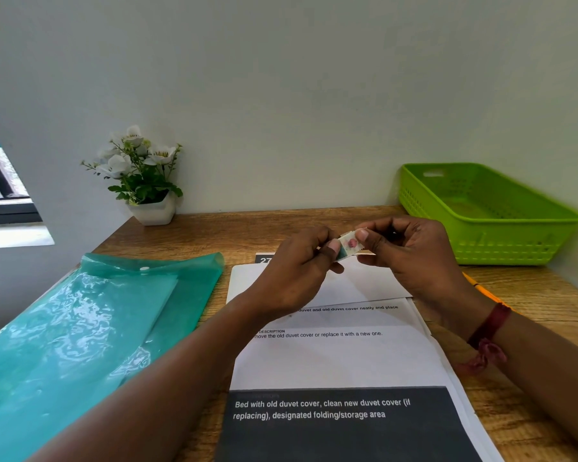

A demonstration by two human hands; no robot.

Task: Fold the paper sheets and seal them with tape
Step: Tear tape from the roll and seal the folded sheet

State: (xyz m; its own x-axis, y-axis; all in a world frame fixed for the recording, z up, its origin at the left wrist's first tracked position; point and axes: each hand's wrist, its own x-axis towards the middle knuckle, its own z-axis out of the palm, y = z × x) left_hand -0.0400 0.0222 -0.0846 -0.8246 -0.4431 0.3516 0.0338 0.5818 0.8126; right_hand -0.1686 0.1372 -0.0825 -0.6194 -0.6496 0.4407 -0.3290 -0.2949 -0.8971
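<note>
Nearest the viewer, printed paper sheets (pixel 341 361) lie stacked on the wooden tabletop (pixel 531 295), the top sheet bearing a dark band of white text at its near edge. To their left lies a translucent teal plastic folder (pixel 80 328), flat, its flap shut with a white snap button (pixel 144 269). A paler rectangular sheet shows through the cover, but what it is cannot be told. Beyond the printed area, a folded white sheet (pixel 357 285) rests on top of the stack, blank side up. Both hands are raised above this folded sheet. The left hand (pixel 294 268) and the right hand (pixel 411 258) each pinch one end of a short strip of patterned tape (pixel 347 245), with the fingers (pixel 331 250) of both hands curled and the thumbs pressed on the strip's face. The tape is clear of the paper. A red thread wristband (pixel 489 323) circles the right wrist, and a yellow pencil (pixel 471 280) lies on the tabletop just beside it. Farther back on the right stands a green perforated plastic basket (pixel 514 258), whose floor shows only a faint brownish patch that cannot be identified. At the far left, against the wall (pixel 314 95), a white pot (pixel 156 210) holds white flowers (pixel 137 155) with green leaves.
</note>
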